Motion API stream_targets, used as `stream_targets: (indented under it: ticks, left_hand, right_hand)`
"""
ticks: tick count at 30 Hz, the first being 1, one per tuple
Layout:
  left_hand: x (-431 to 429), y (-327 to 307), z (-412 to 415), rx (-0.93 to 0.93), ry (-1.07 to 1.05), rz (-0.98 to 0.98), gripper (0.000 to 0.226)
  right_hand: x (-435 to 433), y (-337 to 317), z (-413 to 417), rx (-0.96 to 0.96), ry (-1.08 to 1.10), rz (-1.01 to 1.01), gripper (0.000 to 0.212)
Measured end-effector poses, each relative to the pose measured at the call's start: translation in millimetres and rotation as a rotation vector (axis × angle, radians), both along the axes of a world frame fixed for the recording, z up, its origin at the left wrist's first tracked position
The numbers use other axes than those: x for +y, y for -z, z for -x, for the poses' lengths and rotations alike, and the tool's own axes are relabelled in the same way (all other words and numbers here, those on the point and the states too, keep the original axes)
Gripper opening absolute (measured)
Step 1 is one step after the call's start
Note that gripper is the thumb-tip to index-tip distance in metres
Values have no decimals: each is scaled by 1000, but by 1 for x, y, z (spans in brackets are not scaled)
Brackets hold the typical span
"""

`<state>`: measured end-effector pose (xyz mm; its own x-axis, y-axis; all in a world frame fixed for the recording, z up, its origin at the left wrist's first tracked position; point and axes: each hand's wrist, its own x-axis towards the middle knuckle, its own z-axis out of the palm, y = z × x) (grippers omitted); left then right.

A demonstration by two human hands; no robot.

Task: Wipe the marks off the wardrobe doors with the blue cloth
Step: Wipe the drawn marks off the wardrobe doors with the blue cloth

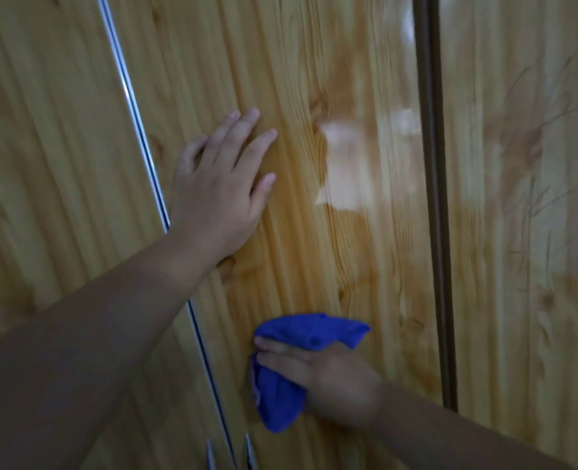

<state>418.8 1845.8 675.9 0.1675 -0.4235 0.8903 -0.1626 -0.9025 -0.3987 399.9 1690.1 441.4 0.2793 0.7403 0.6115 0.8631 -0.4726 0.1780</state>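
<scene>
Three wood-grain wardrobe panels fill the view. The left door (43, 130) and the middle door (314, 79) meet along a thin bright metal strip (138, 123). A dark brown upright strip (433, 198) divides the middle door from the right door (518, 232). At the bottom edge, the tips of two metal handles (210, 454) (251, 449) poke up, one on either side of the metal strip.

Both hands work on the middle door. The left hand (219, 191) lies flat on the wood just right of the metal strip, fingers straight and slightly spread, holding nothing. The panel is bare from this hand across to the dark strip, and up to the top of the view.

There is one blue cloth (281, 401), bunched up low on the middle door, near the metal strip and above the right-hand handle tip. The right hand (335, 378) presses it to the wood. Its fingers (281, 354) lie fairly straight across the cloth, pointing toward the metal strip. One fold bulges above the fingers and a thicker wad hangs below them. The thumb is hidden, so I cannot tell whether it pinches the fabric.

Three pale patches show on the middle door: (345, 164), (404, 122) and (408, 25). All are well above the cloth. I cannot tell whether they are marks or glare.
</scene>
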Motion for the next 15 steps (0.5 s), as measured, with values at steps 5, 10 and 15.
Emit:
stream_targets:
  ticks: [5, 10, 15]
  left_hand:
    - [31, 10, 14, 49, 212, 71, 49]
    - [84, 107, 30, 153, 205, 287, 52]
    - [98, 203, 35, 281, 72, 330, 56]
  right_hand:
    - [-41, -79, -7, 103, -37, -180, 57]
    - [-38, -154, -12, -10, 8, -419, 47]
    - [6, -191, -3, -178, -62, -501, 42]
